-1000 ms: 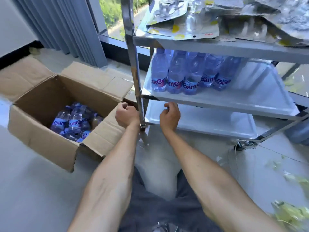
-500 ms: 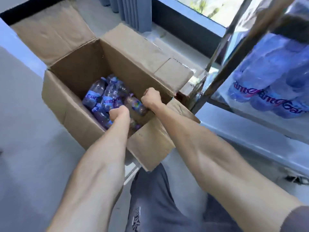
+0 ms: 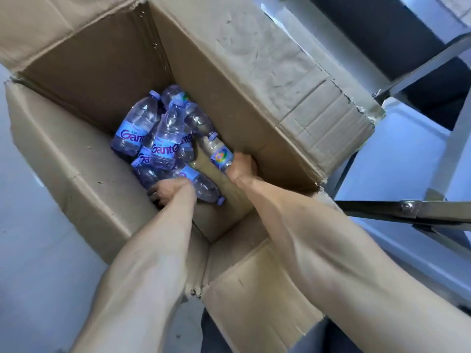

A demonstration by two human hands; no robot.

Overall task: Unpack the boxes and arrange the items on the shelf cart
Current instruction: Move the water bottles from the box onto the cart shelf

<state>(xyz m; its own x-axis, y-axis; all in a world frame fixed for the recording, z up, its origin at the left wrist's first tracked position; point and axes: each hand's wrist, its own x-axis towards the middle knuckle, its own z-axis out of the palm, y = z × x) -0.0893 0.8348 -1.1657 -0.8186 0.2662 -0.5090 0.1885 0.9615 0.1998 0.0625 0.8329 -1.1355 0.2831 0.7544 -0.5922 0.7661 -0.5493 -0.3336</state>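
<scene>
Both hands are reaching down inside the cardboard box [image 3: 84,179]. Left hand [image 3: 169,191] is lying on the near end of the bottle pile [image 3: 163,138]; its fingers are curling down among the bottles, but the fingertips are hidden, so whether they are closing on one cannot be told. Right hand [image 3: 242,166] is gripping the base of a bottle with a multicoloured label [image 3: 218,154], which is lying tilted against the box's right wall, cap pointing far. One loose bottle [image 3: 204,186] is lying between the two hands, touching the left one. The remaining bottles are sitting heaped just far of the hands; lower ones are mostly covered. To the right, the shelf cart [image 3: 413,207] is showing only metal bars and a pale tray edge, cut off by the frame.
</scene>
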